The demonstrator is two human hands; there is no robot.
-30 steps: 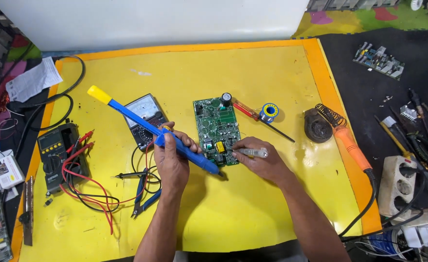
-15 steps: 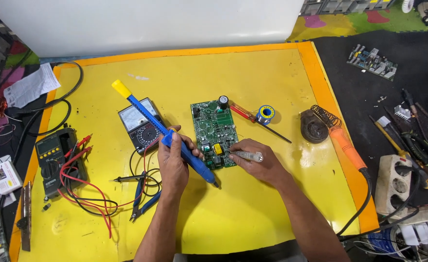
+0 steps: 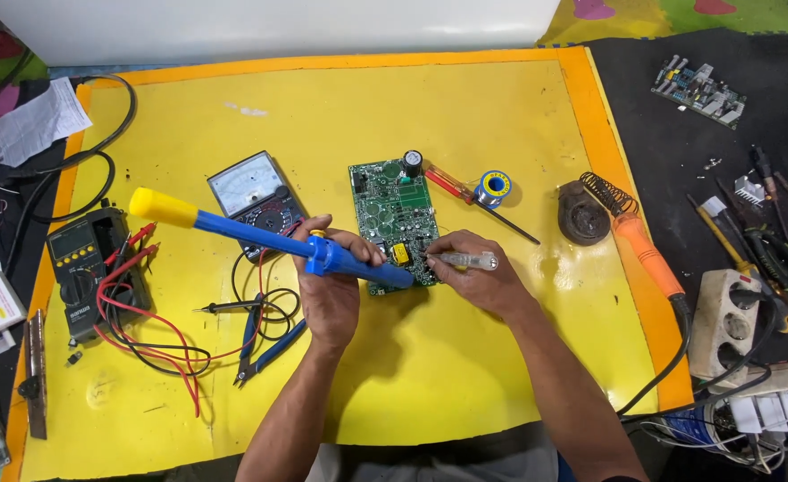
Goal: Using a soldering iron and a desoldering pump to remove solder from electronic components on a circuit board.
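Circuit board point(image 3: 392, 219): lay flat mid-mat, long axis running away from the person, directly ahead of both hands. Left hand point(image 3: 330, 290) was clamped on a blue pump tool point(image 3: 269, 239), nozzle at the board's near edge. Right hand point(image 3: 474, 275) gripped a pen-like tool point(image 3: 465, 261), tip on the same edge.

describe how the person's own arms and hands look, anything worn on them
Both arms are bare from the lower edge of the picture to the fingers: no sleeves reach the forearms. The left hand and right hand wear no gloves, and no watch, ring or band shows on either wrist.
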